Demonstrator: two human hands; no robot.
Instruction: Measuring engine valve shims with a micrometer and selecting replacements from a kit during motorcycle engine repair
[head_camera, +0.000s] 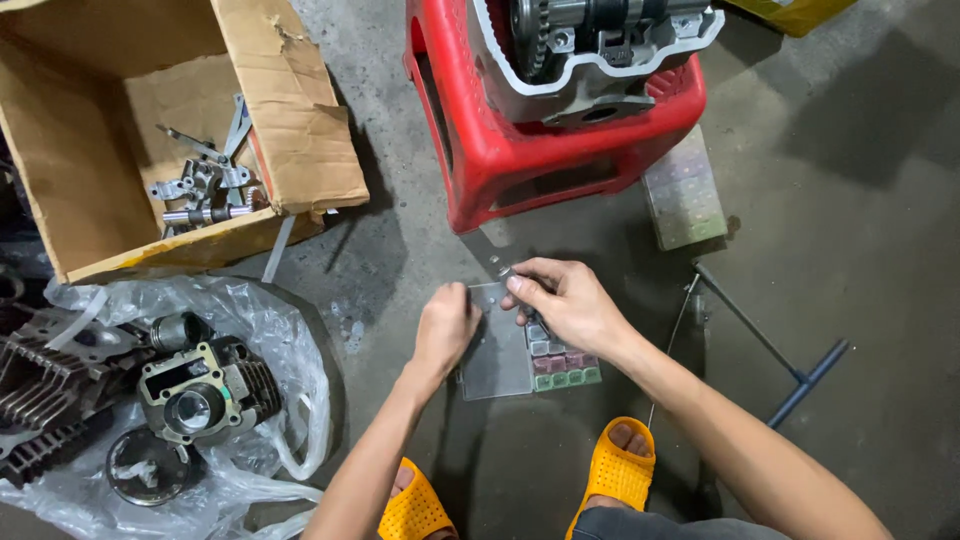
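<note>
A clear plastic compartment box (497, 362) lies on the concrete floor between my feet, with small grey, red and green parts (563, 366) in its right half. My left hand (446, 327) rests on the box's left edge, fingers curled on the lid. At the box's top edge, my right hand (562, 298) pinches a thin flat metal strip (489, 256) that points up toward the red stool.
A red plastic stool (520, 150) carries an engine cylinder head (600, 45). A second compartment box (685, 200) lies beside it. A cardboard box (90, 150) holds metal parts. Engine cylinders (205, 390) sit on plastic sheeting at left. A T-handle wrench (770, 350) lies at right.
</note>
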